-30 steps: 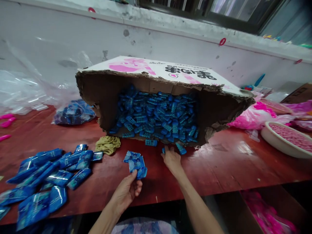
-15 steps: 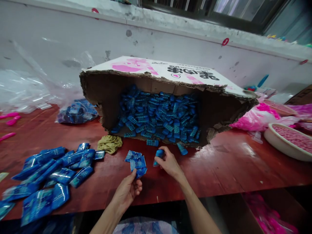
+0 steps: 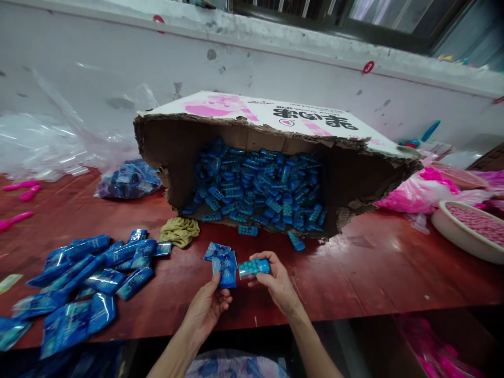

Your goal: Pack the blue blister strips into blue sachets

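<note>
My left hand (image 3: pixel 212 303) pinches a flat blue printed packet (image 3: pixel 225 269) between thumb and fingers. Another blue packet (image 3: pixel 216 251) lies on the table just behind it. In my right hand (image 3: pixel 273 278) is a small clear bottle (image 3: pixel 254 268) with a blue cap, lying sideways and showing blue-green beads inside. Its clear end points left and is close to the packet. Beyond both hands, a torn-open cardboard box (image 3: pixel 252 137) lies on its side, holding a heap of similar blue-capped bottles (image 3: pixel 255 184). One loose bottle (image 3: pixel 296 241) lies at the box's front edge.
Filled blue packets (image 3: pixel 94 273) are piled on the red table (image 3: pixel 334 283) at left, near a crumpled yellow-green cloth (image 3: pixel 179 232). Behind are a plastic bag of blue packets (image 3: pixel 128 179) and pink spoon-like pieces (image 3: pixel 29 191). A white basin (image 3: pixel 468 239) of pink beads stands at right.
My right hand has turned the bottle from upright to sideways and brought it nearer the packet. My left hand still holds the packet. The view has shifted slightly.
</note>
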The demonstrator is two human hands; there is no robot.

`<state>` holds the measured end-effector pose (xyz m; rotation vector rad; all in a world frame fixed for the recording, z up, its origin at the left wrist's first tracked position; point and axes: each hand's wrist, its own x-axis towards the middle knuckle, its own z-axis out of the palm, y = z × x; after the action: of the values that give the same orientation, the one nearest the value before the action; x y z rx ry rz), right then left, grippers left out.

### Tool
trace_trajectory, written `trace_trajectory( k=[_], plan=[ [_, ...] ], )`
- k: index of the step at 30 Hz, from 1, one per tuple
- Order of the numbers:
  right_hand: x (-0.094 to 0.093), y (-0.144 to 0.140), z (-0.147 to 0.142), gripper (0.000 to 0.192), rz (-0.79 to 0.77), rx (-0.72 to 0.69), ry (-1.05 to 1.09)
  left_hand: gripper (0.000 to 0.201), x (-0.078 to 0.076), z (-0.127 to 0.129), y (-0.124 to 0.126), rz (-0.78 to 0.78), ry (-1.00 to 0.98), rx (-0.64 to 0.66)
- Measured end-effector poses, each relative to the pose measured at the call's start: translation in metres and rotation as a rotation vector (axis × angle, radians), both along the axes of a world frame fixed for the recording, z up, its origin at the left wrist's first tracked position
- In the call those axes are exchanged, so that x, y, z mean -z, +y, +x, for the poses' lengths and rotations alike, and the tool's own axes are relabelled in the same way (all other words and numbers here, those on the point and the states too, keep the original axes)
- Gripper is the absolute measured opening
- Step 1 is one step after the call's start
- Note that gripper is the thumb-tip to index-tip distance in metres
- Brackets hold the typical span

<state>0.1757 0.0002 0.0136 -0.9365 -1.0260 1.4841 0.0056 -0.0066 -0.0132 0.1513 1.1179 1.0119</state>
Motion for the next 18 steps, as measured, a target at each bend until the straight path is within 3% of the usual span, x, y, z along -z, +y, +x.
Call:
trace_trajectory(
  k=[5, 11, 18],
  plan=[
    [-0.001, -0.005, -0.003, 0.029, 0.007, -0.006, 0.016, 0.025, -0.004, 0.001, -0.002, 0.005, -0.003, 0.011],
    [-0.007, -0.007, -0.004, 0.032, 0.039, -0.008, -0.165, 0.027, -0.008, 0.002, -0.004, 0.039, -0.002, 0.033],
    [-0.008, -0.012, -0.005, 0.036, 0.338, 0.004, -0.443, 0.026, -0.004, -0.001, -0.003, 0.046, 0.025, 0.014]
  ],
)
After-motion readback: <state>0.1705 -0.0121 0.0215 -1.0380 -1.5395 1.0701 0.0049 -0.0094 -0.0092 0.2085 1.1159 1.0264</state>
